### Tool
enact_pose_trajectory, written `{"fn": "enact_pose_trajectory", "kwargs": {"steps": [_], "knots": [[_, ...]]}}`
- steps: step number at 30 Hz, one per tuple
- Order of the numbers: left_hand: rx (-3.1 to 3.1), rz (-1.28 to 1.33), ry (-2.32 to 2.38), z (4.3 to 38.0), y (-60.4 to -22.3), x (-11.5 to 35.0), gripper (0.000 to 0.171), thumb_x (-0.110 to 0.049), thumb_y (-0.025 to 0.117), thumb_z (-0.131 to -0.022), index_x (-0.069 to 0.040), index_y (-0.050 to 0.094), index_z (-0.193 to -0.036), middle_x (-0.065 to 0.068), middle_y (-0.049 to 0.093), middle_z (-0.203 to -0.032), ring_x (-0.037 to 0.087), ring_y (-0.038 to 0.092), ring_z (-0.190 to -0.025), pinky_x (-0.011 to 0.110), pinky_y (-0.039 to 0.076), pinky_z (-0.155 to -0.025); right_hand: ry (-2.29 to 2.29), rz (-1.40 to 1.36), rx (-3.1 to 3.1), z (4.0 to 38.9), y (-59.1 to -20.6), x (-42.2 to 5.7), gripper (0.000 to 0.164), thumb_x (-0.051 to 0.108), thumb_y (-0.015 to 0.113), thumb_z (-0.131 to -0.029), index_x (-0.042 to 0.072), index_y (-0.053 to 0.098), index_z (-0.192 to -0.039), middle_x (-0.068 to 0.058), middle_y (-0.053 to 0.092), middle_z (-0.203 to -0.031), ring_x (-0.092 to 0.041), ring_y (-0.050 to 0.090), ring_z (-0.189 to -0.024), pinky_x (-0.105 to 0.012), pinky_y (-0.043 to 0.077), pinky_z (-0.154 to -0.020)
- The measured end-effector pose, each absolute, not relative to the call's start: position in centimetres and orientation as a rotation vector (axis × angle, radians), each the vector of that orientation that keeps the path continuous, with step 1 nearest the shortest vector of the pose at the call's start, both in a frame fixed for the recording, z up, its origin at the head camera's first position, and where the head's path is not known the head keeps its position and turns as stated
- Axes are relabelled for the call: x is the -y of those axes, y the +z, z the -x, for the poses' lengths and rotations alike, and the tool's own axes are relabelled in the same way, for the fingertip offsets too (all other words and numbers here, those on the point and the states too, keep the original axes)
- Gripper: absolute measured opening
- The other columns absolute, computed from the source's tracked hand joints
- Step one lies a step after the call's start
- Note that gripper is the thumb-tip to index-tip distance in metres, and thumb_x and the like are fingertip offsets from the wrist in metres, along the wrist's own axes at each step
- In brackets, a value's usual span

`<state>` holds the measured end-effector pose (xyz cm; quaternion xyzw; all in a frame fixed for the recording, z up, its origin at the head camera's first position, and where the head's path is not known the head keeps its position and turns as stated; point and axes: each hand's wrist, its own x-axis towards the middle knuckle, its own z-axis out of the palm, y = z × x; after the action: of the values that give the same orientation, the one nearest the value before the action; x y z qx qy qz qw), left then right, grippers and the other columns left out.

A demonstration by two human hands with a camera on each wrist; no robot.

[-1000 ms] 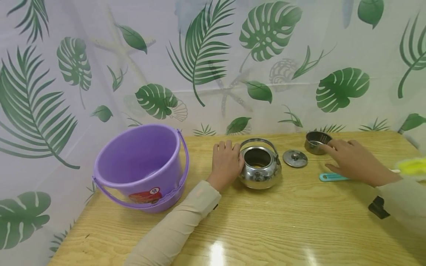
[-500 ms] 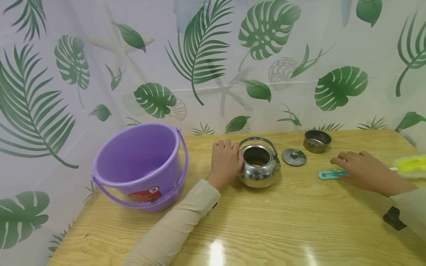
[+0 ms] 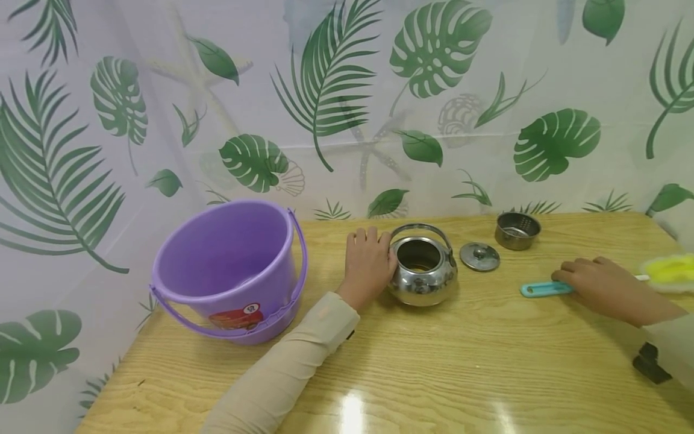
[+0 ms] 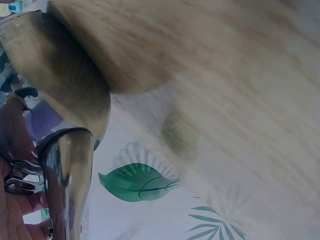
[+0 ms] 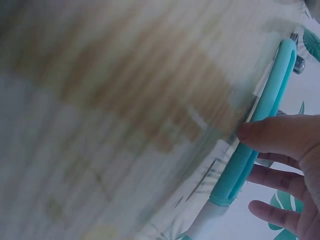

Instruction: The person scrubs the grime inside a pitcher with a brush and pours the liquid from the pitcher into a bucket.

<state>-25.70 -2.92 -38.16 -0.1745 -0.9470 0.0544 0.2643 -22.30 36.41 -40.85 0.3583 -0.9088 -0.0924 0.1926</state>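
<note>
A shiny steel kettle [image 3: 425, 288] stands lidless on the wooden table, its hoop handle raised. My left hand [image 3: 368, 265] grips its left side; in the left wrist view, fingers [image 4: 32, 202] show behind the metal spout [image 4: 70, 175]. At the right lies a cleaning brush [image 3: 537, 290] with a teal handle, a white shaft and a yellow head [image 3: 669, 269]. My right hand [image 3: 609, 289] holds that handle. The right wrist view has the thumb on one side of the handle and the other fingers [image 5: 275, 180] behind it; the handle's teal end [image 5: 285, 55] sticks out past them.
The round steel kettle lid [image 3: 479, 257] lies right of the kettle. Behind it stands a small steel strainer cup [image 3: 514, 241] with a perforated wall. A purple bucket [image 3: 222, 259] stands at the left of the table [image 3: 434, 374]. A leaf-patterned sheet [image 3: 347, 193] hangs along the back.
My right hand has moved from beside the strainer cup rightward and down to the brush handle and taken hold of it. My left hand and the kettle have stayed in place.
</note>
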Motion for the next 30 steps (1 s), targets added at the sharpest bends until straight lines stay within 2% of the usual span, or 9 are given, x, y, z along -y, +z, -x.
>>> {"fn": "enact_pose_trajectory", "kwargs": {"steps": [6, 14, 21, 24, 27, 30], "knots": [[2.577, 0.463, 0.149, 25.6, -38.0, 2.9, 0.020, -0.032, 0.046, -0.094, -0.017, 0.058, -0.100, 0.003, 0.057, -0.098, 0.021, 0.052, -0.090, 0.035, 0.041, -0.082, -0.330, -0.965, 2.631, 21.3, -40.7, -36.2, 0.026, 0.008, 0.081, -0.064, 0.010, 0.064, -0.084, -0.002, 0.059, -0.075, -0.022, 0.059, -0.065, -0.040, 0.047, -0.055], [2.596, 0.452, 0.158, 25.5, -38.0, 3.0, 0.022, -0.033, 0.044, -0.095, -0.017, 0.058, -0.102, 0.003, 0.057, -0.099, 0.022, 0.052, -0.092, 0.036, 0.041, -0.085, -0.314, -0.947, 2.685, 19.8, -40.8, -36.4, 0.029, 0.007, 0.082, -0.062, 0.011, 0.065, -0.085, -0.001, 0.060, -0.077, -0.022, 0.059, -0.068, -0.039, 0.046, -0.056], [2.582, 0.458, 0.161, 25.4, -38.0, 3.0, 0.022, -0.032, 0.045, -0.095, -0.017, 0.058, -0.103, 0.003, 0.057, -0.098, 0.023, 0.053, -0.092, 0.037, 0.042, -0.086, -0.298, -0.866, 2.816, 19.3, -40.4, -36.4, 0.025, -0.003, 0.076, -0.065, 0.010, 0.066, -0.083, -0.002, 0.058, -0.075, -0.023, 0.058, -0.066, -0.037, 0.045, -0.052], [2.574, 0.461, 0.159, 25.4, -37.9, 2.9, 0.022, -0.032, 0.045, -0.095, -0.016, 0.059, -0.103, 0.003, 0.057, -0.097, 0.023, 0.053, -0.092, 0.036, 0.042, -0.085, -0.321, -0.798, 2.859, 19.1, -40.2, -36.6, 0.022, -0.008, 0.071, -0.067, 0.012, 0.063, -0.074, -0.001, 0.053, -0.068, -0.019, 0.053, -0.059, -0.033, 0.041, -0.048], [2.563, 0.467, 0.149, 25.4, -38.0, 2.9, 0.021, -0.032, 0.046, -0.094, -0.016, 0.059, -0.102, 0.003, 0.057, -0.097, 0.022, 0.053, -0.091, 0.036, 0.041, -0.085, -0.300, -0.741, 2.904, 18.8, -40.2, -36.7, 0.025, -0.005, 0.068, -0.073, 0.016, 0.056, -0.064, 0.003, 0.044, -0.061, -0.012, 0.040, -0.053, -0.026, 0.033, -0.045], [2.555, 0.472, 0.138, 25.5, -38.0, 2.8, 0.021, -0.031, 0.047, -0.094, -0.016, 0.059, -0.102, 0.003, 0.057, -0.096, 0.022, 0.052, -0.091, 0.036, 0.041, -0.084, -0.227, -0.697, 2.927, 18.5, -40.4, -37.0, 0.027, -0.001, 0.067, -0.077, 0.016, 0.052, -0.061, 0.004, 0.043, -0.058, -0.008, 0.036, -0.051, -0.024, 0.031, -0.045]]}}
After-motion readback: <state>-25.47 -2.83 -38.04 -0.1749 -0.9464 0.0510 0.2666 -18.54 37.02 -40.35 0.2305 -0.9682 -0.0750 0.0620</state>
